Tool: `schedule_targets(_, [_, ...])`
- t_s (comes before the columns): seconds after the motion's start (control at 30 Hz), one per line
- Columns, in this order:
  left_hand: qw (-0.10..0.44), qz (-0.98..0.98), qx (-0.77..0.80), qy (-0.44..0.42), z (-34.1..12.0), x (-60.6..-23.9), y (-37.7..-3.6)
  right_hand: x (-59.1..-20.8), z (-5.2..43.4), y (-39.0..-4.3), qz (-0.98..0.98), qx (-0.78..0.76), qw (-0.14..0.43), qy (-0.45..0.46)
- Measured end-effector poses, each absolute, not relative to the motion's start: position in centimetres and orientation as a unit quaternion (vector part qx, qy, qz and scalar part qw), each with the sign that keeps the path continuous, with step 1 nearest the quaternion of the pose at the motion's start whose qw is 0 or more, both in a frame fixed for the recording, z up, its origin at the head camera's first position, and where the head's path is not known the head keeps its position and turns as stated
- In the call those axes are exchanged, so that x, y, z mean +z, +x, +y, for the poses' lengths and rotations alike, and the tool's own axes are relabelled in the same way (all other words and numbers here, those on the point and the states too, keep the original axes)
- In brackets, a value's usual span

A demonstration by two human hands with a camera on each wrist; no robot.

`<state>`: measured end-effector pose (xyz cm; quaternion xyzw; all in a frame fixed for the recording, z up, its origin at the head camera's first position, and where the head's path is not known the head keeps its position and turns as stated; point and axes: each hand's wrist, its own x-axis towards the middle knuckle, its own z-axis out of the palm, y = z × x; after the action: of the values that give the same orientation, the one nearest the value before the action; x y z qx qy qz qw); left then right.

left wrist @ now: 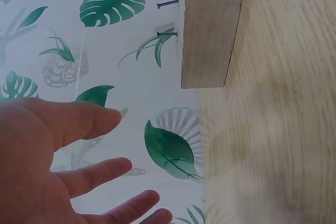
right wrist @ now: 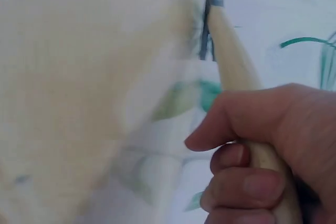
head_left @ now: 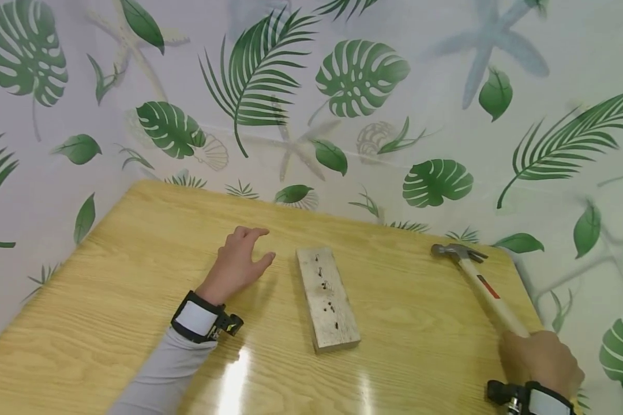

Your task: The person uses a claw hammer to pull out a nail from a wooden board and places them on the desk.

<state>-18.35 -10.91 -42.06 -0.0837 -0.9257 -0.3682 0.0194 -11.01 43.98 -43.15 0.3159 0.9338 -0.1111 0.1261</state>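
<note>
Right hand fingers are wrapping tight around the hammer handle, well right of the wood block. Left hand is resting on the bench just left of the block, fingers spread apart, gripping nothing.

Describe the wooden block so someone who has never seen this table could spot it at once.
On the light wood-grain table, look near the middle, between the open left hand and the hammer gripped by the right hand. The wooden block is the pale, flat, oblong piece, alone in carrying dark nails.
</note>
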Motion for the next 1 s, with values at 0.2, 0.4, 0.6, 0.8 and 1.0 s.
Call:
schedule_targets(0.2, [0.041,-0.925,-0.36,-0.117,-10.1,-41.8,-17.8,-39.8,42.2,-11.0,0.948,-0.139,0.115,0.262])
schedule_targets(0.4, [0.121,-0.917,-0.328,-0.191,-8.5,-41.7,-17.3,-37.2,38.1,-11.1,0.972,-0.152,0.077,0.163])
schedule_targets(0.6, [0.2,-0.903,-0.284,-0.252,-7.3,-40.9,-15.4,-36.5,30.8,-10.6,0.984,-0.148,0.039,0.089])
schedule_targets(0.8, [0.226,-0.897,-0.227,-0.306,-5.0,-39.3,-14.2,-35.5,24.8,-10.6,0.992,-0.125,-0.006,0.019])
schedule_targets(1.0, [0.22,-0.882,-0.199,-0.365,-2.5,-38.7,-14.8,-34.0,20.9,-11.1,0.995,-0.09,-0.023,-0.038])
